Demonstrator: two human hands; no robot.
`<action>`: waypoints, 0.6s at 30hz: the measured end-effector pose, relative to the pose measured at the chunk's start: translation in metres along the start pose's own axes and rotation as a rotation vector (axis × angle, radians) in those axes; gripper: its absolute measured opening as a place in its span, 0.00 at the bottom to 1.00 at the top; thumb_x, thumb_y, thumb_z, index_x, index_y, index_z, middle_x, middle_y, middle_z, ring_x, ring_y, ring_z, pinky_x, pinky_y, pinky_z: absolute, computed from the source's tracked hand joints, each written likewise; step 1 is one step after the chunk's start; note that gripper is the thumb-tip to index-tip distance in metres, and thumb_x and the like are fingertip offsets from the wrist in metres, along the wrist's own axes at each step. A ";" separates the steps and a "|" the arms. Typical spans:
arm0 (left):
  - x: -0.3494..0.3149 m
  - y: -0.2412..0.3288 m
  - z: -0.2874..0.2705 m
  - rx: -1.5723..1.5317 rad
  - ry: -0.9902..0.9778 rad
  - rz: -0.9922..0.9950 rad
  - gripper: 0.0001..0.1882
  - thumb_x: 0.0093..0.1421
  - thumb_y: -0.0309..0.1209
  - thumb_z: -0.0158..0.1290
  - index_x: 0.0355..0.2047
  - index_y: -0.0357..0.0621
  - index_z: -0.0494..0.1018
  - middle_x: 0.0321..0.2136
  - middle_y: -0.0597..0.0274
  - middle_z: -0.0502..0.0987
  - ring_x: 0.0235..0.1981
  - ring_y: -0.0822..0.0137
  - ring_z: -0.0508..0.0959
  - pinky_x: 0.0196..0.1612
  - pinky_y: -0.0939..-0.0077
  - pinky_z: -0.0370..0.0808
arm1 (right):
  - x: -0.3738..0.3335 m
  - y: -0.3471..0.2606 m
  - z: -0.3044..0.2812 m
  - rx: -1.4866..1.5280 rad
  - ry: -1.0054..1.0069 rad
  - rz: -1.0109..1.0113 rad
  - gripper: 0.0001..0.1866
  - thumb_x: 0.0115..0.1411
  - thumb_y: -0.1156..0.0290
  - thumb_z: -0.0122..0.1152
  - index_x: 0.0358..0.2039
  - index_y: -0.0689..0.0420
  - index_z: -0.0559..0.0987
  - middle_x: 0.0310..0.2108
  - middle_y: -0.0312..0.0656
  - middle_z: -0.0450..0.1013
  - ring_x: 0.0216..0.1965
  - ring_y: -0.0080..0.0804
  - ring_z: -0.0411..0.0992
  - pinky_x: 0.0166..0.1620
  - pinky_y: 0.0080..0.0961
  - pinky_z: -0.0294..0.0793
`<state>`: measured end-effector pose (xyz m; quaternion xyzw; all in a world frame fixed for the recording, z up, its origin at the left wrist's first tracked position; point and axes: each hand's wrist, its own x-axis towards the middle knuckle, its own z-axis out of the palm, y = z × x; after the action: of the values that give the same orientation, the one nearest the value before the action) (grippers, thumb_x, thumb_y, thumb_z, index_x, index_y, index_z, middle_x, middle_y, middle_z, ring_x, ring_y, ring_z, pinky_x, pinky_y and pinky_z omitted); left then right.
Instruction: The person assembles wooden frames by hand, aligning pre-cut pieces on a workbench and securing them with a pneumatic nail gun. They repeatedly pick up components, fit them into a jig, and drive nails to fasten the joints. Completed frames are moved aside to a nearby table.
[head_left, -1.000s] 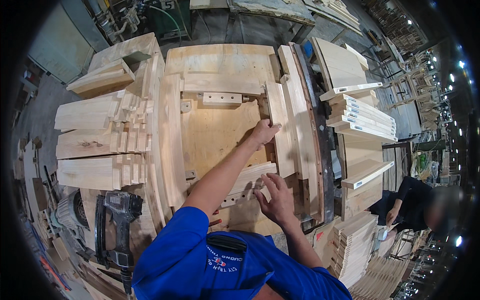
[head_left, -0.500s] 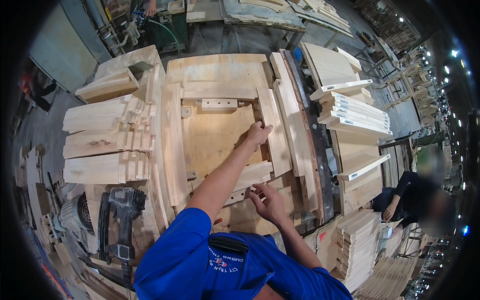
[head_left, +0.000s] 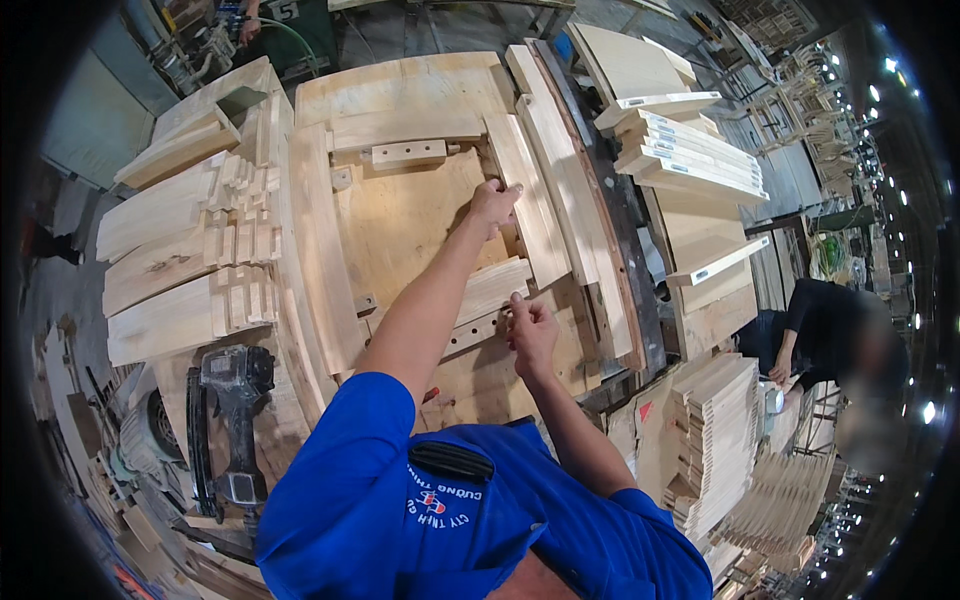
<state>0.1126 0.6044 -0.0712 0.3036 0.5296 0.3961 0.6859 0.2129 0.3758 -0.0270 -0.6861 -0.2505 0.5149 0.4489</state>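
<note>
Pale wooden rails lie as a rectangular frame on a plywood board (head_left: 400,215). My left hand (head_left: 492,208) is closed on the inner edge of the right rail (head_left: 532,205), its thumb on top. Beside the right end of the near rail (head_left: 492,288), my right hand (head_left: 534,335) has its fingers curled in and thumb raised; anything in them is hidden. The left rail (head_left: 316,250) and far rail (head_left: 405,130) complete the rectangle. One drilled wooden block (head_left: 408,153) sits inside the far rail, and a drilled strip (head_left: 474,334) runs along the near one.
Stacked tenoned boards (head_left: 165,270) and a black nail gun (head_left: 238,405) are on my left. Long wooden strips (head_left: 570,190) flank the board's right side. Farther right are stacked pieces (head_left: 690,155), a tall wood stack (head_left: 712,430) and a person in dark clothing (head_left: 825,330).
The view has shifted, so the bench sits higher in the picture. My left hand still grips the right rail. My right hand's spread fingers have curled in beside the near rail's end.
</note>
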 end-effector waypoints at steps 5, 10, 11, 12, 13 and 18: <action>-0.002 0.003 -0.002 0.023 0.017 -0.010 0.20 0.68 0.41 0.61 0.47 0.35 0.76 0.40 0.56 0.79 0.42 0.59 0.82 0.47 0.54 0.87 | -0.014 -0.022 0.015 -0.932 -0.198 -0.956 0.27 0.64 0.64 0.68 0.62 0.53 0.73 0.63 0.50 0.68 0.40 0.52 0.82 0.41 0.43 0.83; -0.001 0.002 0.003 0.028 0.036 0.020 0.18 0.67 0.40 0.62 0.44 0.35 0.77 0.36 0.57 0.79 0.37 0.62 0.81 0.43 0.58 0.88 | -0.003 -0.043 0.037 -1.247 -0.400 -0.825 0.31 0.67 0.54 0.63 0.66 0.53 0.68 0.64 0.48 0.68 0.46 0.51 0.81 0.43 0.43 0.83; -0.001 0.002 0.004 0.029 0.037 0.012 0.18 0.67 0.40 0.62 0.44 0.36 0.77 0.36 0.57 0.79 0.37 0.62 0.81 0.42 0.58 0.87 | -0.002 -0.042 0.035 -1.248 -0.399 -0.837 0.31 0.68 0.54 0.62 0.66 0.54 0.68 0.64 0.47 0.68 0.46 0.50 0.81 0.43 0.43 0.83; 0.000 0.001 0.003 0.034 0.043 0.006 0.17 0.67 0.40 0.62 0.43 0.36 0.77 0.36 0.57 0.79 0.37 0.63 0.81 0.42 0.58 0.87 | -0.003 -0.042 0.035 -1.243 -0.401 -0.853 0.32 0.68 0.53 0.62 0.67 0.54 0.68 0.64 0.47 0.68 0.47 0.50 0.81 0.44 0.43 0.83; 0.001 0.001 0.003 0.039 0.048 0.000 0.17 0.67 0.40 0.62 0.42 0.36 0.77 0.36 0.57 0.79 0.36 0.63 0.81 0.41 0.58 0.87 | -0.003 -0.043 0.036 -1.245 -0.405 -0.845 0.32 0.68 0.53 0.62 0.66 0.54 0.68 0.64 0.47 0.68 0.47 0.49 0.81 0.44 0.43 0.83; 0.008 0.001 -0.003 0.005 0.035 0.011 0.17 0.66 0.39 0.63 0.43 0.36 0.77 0.36 0.58 0.80 0.36 0.62 0.81 0.42 0.57 0.87 | -0.003 -0.041 0.038 -1.225 -0.392 -0.854 0.31 0.68 0.53 0.62 0.66 0.54 0.69 0.64 0.46 0.68 0.47 0.49 0.81 0.45 0.43 0.83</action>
<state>0.1102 0.6115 -0.0749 0.3014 0.5406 0.4039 0.6736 0.1814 0.4062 0.0078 -0.5521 -0.8087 0.1786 0.0964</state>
